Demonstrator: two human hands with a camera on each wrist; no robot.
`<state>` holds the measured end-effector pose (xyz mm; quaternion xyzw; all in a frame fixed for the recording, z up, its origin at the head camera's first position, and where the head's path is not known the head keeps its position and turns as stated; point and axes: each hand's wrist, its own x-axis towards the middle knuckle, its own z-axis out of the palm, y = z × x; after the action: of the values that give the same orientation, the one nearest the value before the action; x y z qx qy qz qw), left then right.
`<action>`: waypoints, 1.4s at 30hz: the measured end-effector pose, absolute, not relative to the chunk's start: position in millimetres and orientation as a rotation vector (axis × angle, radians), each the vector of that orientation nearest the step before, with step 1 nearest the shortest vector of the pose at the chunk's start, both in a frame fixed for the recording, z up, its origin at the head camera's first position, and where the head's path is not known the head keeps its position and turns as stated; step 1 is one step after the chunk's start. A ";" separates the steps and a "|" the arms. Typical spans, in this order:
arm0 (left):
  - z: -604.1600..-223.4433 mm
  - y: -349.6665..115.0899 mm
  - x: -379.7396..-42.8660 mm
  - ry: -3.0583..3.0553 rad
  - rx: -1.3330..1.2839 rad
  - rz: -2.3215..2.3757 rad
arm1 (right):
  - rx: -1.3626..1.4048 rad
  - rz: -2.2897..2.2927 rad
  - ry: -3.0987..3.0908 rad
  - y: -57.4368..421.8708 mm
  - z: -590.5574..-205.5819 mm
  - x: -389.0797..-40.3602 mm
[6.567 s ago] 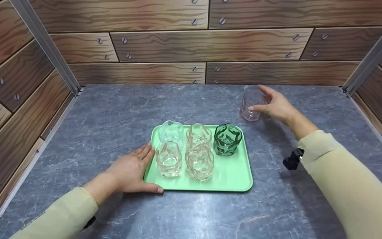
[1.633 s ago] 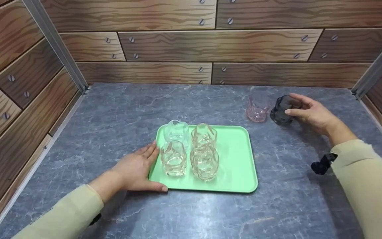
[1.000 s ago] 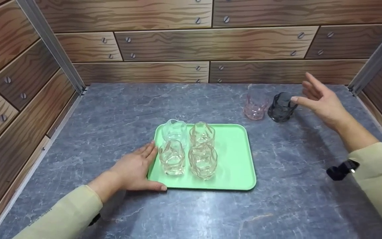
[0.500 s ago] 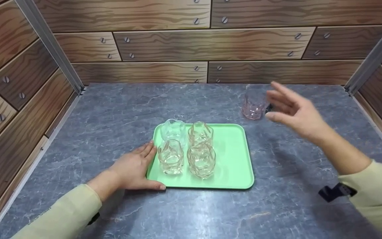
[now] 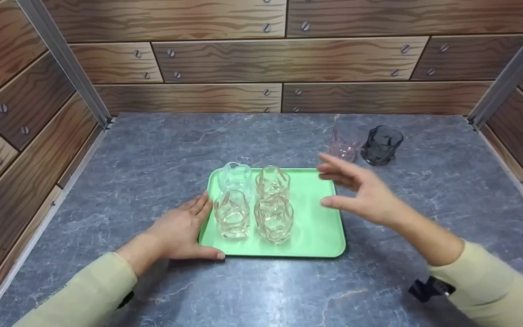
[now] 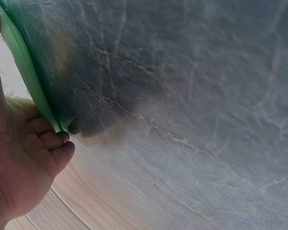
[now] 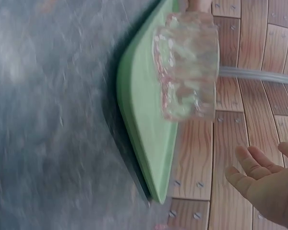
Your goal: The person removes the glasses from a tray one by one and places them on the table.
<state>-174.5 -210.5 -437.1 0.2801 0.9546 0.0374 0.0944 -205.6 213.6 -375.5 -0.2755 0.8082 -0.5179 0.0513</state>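
Observation:
A light green tray (image 5: 318,231) lies on the table and bears several clear faceted glasses. A bluish glass (image 5: 235,176) and a peach-tinted glass (image 5: 273,179) stand at its back, with a clear glass (image 5: 232,217) and another peach-tinted glass (image 5: 274,222) in front. My left hand (image 5: 177,234) rests against the tray's near left corner, fingers along the left side and thumb at the front edge. Above the tray's right edge hovers my right hand (image 5: 363,193), fingers spread and holding nothing. A pink glass (image 5: 343,147) and a dark grey glass (image 5: 382,145) stand behind the tray on the right.
The marbled grey table (image 5: 161,145) is bounded by wood-patterned panels (image 5: 216,97) at the back and both sides. Metal posts (image 5: 64,63) mark the back corners. In the right wrist view, the tray's glasses (image 7: 189,72) overlap one another.
The dark glass has left the tray's back right and now stands beside the pink one. My right hand released it and came back leftward over the tray's right edge. My left hand stayed put.

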 end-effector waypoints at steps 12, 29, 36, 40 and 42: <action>-436.8 -211.1 -172.8 2.829 0.822 0.115 | -0.890 -1.519 2.410 180.0 -395.3 -197.3; -435.8 -210.8 -173.6 2.830 0.840 0.102 | -0.919 -1.331 2.481 147.1 -410.8 -188.9; -436.8 -211.6 -174.1 2.833 0.847 0.116 | -0.903 -1.187 2.498 138.1 -409.2 -189.9; -436.3 -210.8 -174.0 2.835 0.849 0.119 | -0.942 -1.118 2.522 135.8 -407.1 -190.6; -435.5 -210.1 -173.9 2.837 0.850 0.116 | -0.962 -1.085 2.540 135.4 -406.8 -191.0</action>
<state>-173.9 -210.1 -435.5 0.2858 0.9534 0.0389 0.0888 -191.0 135.4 -406.8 -0.3268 0.8634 -0.3687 0.1081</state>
